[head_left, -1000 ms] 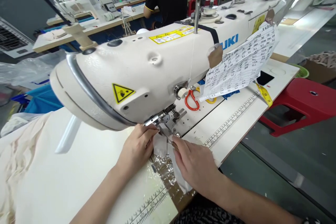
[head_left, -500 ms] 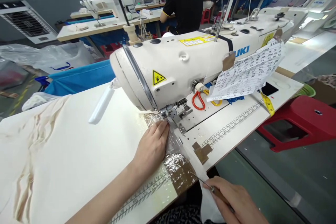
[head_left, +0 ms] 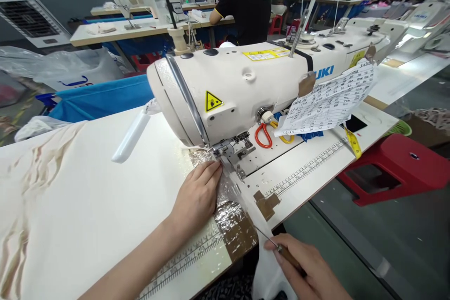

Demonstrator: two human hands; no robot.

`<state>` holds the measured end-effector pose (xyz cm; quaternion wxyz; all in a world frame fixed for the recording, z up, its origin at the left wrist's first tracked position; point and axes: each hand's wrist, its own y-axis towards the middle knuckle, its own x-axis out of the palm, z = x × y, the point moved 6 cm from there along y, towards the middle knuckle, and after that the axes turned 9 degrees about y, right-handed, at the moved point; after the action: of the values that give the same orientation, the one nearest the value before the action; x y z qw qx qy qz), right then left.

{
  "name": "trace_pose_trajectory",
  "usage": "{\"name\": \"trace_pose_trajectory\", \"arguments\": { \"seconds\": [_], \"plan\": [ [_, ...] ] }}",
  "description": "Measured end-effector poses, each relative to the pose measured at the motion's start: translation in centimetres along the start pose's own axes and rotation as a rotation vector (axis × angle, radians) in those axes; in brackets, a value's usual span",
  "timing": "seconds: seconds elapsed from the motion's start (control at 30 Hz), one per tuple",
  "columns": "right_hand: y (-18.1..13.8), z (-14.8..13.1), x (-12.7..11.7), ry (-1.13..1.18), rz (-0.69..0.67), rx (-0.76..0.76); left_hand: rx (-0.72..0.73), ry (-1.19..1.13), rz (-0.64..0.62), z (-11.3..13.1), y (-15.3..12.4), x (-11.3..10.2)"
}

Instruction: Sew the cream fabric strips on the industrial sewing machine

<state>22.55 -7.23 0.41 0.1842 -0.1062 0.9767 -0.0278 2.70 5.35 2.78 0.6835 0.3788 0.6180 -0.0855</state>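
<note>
My left hand (head_left: 198,192) rests beside the needle area of a white sewing machine (head_left: 225,89). Its fingers are drawn together at the edge of a white fabric strip (head_left: 253,206), and the fingertips are partly hidden. The strip runs from under the machine head, over the table edge and down towards my lap. In my right hand (head_left: 311,265) is an awl (head_left: 291,258) with a wooden handle, its thin metal point touching or just over the strip near the table edge. Clear shiny tape (head_left: 232,215) covers the tabletop between the hands.
Red-handled scissors (head_left: 263,136) lie behind the needle area, beside a handwritten sheet (head_left: 326,98) on the machine. Cream fabric (head_left: 42,164) and a white tube-like object (head_left: 131,138) are at left. A red stool (head_left: 404,164) stands at right. Another person (head_left: 248,9) sits beyond.
The view has shifted slightly. The strip's lower part has swung a little left below the table edge. Both hands keep nearly the same places, with the awl still held.
</note>
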Motion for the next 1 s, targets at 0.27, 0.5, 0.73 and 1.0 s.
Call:
{"name": "trace_pose_trajectory", "arguments": {
  "seconds": [0.27, 0.5, 0.73, 1.0],
  "plan": [
    [1.1, 1.7, 2.1, 0.749, 0.111, 0.299, 0.057, -0.078, -0.024, -1.1, 0.1, 0.1],
    [0.8, 1.6, 3.4, 0.639, 0.02, 0.317, 0.072, 0.021, -0.036, -0.5, 0.0, 0.3],
    [2.3, 0.5, 1.7, 0.223, 0.019, 0.195, 0.031, 0.05, -0.021, -0.7, 1.3, -0.1],
    [3.3, -0.6, 1.8, 0.212, -0.013, 0.178, 0.135, -0.158, 0.07, -0.8, 1.1, -0.9]
  ]
}}
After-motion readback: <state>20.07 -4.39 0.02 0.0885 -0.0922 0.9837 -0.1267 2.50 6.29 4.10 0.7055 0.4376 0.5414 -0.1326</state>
